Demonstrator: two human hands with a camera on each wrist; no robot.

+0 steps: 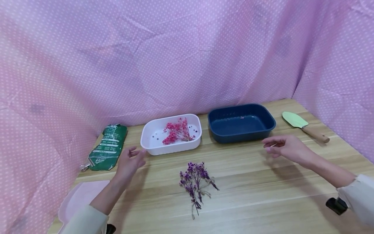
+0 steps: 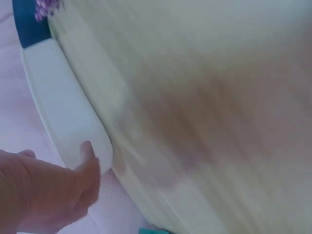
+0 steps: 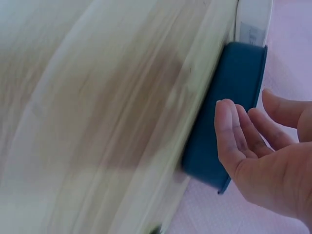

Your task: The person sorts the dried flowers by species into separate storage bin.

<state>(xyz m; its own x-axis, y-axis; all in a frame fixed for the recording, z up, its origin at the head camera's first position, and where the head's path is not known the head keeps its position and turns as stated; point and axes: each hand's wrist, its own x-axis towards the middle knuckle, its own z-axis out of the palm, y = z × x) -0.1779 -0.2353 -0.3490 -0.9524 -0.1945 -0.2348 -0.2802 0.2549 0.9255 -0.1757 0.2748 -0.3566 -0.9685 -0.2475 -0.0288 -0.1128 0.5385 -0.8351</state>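
My left hand (image 1: 130, 162) hovers by the near left corner of a white tub (image 1: 172, 149), fingers loosely bent around nothing. Inside that tub lies a bunch of pink dried flowers (image 1: 176, 131) among small dark bits. Near the front right corner of a dark blue tub (image 1: 241, 134), my right hand (image 1: 287, 148) is held over the table with relaxed fingers, holding nothing; the right wrist view shows its fingers (image 3: 225, 122) overlapping the tub's side. Between the hands, small bunches of purple dried flowers (image 1: 195, 180), tied with twine, lie on the wooden table (image 1: 239, 198).
A green bag (image 1: 108, 148) with a metal clip lies at the left. In front of it is a pale pink tray-like piece (image 1: 83, 196), partly behind the left sleeve. A trowel (image 1: 305, 126) with a light green blade rests at the right. Pink dotted cloth (image 1: 163, 58) hangs behind.
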